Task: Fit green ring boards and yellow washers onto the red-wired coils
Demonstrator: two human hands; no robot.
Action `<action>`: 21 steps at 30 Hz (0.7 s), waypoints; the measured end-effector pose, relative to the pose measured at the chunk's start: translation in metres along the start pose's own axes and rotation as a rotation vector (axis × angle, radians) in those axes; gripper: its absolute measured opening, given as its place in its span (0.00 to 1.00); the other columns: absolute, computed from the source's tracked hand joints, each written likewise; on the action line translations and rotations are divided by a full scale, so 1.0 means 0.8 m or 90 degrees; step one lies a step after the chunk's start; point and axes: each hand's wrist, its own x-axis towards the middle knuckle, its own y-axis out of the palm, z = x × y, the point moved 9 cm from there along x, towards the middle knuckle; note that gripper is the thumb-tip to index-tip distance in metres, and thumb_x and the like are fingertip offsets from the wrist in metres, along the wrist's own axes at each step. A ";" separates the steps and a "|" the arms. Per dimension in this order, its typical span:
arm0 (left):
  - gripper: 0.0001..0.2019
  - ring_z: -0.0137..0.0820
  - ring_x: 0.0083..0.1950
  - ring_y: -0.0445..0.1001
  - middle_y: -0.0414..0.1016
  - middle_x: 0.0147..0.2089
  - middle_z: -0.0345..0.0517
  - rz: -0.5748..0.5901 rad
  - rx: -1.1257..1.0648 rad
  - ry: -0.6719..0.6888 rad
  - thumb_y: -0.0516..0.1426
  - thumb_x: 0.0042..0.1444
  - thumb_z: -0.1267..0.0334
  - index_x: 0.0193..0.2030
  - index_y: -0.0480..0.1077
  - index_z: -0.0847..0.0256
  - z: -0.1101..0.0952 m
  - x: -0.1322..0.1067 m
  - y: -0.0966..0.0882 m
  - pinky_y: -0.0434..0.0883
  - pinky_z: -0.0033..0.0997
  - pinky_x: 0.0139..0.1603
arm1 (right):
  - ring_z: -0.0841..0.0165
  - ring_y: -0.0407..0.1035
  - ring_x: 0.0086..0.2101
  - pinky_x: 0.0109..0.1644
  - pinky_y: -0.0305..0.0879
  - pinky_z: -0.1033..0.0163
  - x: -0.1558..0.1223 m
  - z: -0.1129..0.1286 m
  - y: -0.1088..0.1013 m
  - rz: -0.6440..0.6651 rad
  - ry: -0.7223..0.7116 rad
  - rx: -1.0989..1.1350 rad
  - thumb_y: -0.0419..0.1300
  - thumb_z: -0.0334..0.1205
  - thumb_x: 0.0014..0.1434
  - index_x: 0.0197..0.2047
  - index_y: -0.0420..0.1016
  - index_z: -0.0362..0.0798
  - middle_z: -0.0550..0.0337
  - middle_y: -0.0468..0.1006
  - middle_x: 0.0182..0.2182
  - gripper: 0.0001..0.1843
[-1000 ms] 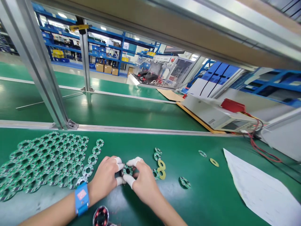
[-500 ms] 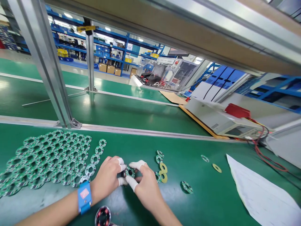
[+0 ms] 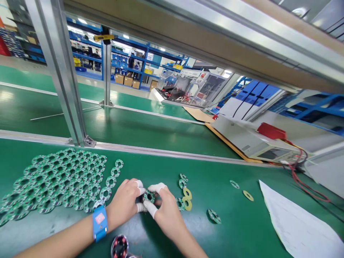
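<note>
Between my two hands is a ring-shaped green circuit board [image 3: 149, 196] with a dark part beneath it, partly hidden by the fingers. My left hand [image 3: 127, 199], with white finger cots and a blue wrist strap [image 3: 99, 223], closes on its left side. My right hand [image 3: 165, 204], also in white finger cots, pinches the right side. To the left lie many ring boards [image 3: 63, 175] in rows, plus a short column of ring boards [image 3: 110, 182]. Right of my hands are small ring boards [image 3: 182, 183] and yellow rings [image 3: 187, 194]. Below stands a round part with red and black inside [image 3: 119, 246].
A lone ring board [image 3: 214, 216], another ring [image 3: 234, 184] and a yellow ring [image 3: 248, 195] lie to the right. Beyond them are a white paper sheet [image 3: 298, 222] and a grey instrument [image 3: 258, 139] with red cables [image 3: 303, 181]. A metal post [image 3: 63, 82] rises at the left.
The view has shifted slightly, moving the scene a little to the right. Both hands keep their grip on the ring board in nearly the same position.
</note>
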 end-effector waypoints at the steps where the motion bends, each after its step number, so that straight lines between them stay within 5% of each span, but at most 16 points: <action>1: 0.06 0.36 0.44 0.66 0.71 0.39 0.43 0.001 -0.005 0.000 0.59 0.53 0.60 0.36 0.72 0.58 0.000 0.000 0.000 0.60 0.35 0.42 | 0.62 0.69 0.36 0.38 0.71 0.59 0.000 0.000 0.000 0.006 -0.003 0.015 0.58 0.29 0.47 0.38 0.72 0.47 0.55 0.71 0.35 0.13; 11: 0.10 0.36 0.43 0.65 0.71 0.38 0.42 -0.030 -0.024 -0.002 0.57 0.55 0.53 0.35 0.71 0.58 -0.001 0.000 0.000 0.59 0.35 0.41 | 0.61 0.70 0.40 0.37 0.75 0.61 -0.007 -0.014 0.003 0.034 0.014 0.098 0.56 0.37 0.50 0.50 0.71 0.43 0.48 0.71 0.42 0.23; 21: 0.17 0.37 0.42 0.65 0.71 0.37 0.45 -0.048 0.008 -0.002 0.53 0.56 0.46 0.32 0.71 0.59 0.002 0.000 0.002 0.60 0.36 0.40 | 0.61 0.69 0.39 0.36 0.76 0.60 -0.005 -0.031 0.010 0.055 0.015 0.150 0.58 0.36 0.50 0.45 0.73 0.47 0.51 0.72 0.40 0.17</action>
